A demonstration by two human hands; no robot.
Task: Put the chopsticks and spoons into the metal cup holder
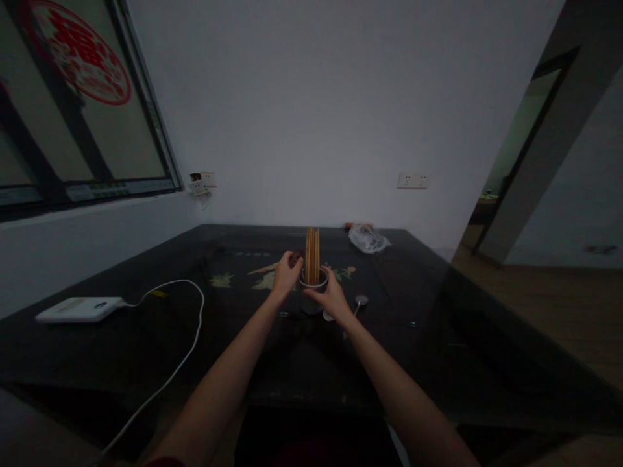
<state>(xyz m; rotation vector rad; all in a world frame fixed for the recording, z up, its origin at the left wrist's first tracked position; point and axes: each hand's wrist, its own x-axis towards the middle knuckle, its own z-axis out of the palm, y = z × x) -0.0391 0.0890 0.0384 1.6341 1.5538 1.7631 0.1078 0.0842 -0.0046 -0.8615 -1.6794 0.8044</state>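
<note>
A bundle of wooden chopsticks stands upright in a dark round container with a pale rim. My right hand is wrapped round the container's right side near the rim. On the other side, my left hand pinches a small dark brown object beside the chopsticks; its kind is too dim to make out. A metal spoon lies on the table just right of my right hand, its handle partly behind my forearm. Another small pale, shiny piece shows under my right hand.
The glossy black table bears a painted flower pattern. A crumpled clear plastic bag lies at the back edge by the wall. To the left rests a white power bank, its white cable running over the table's front edge.
</note>
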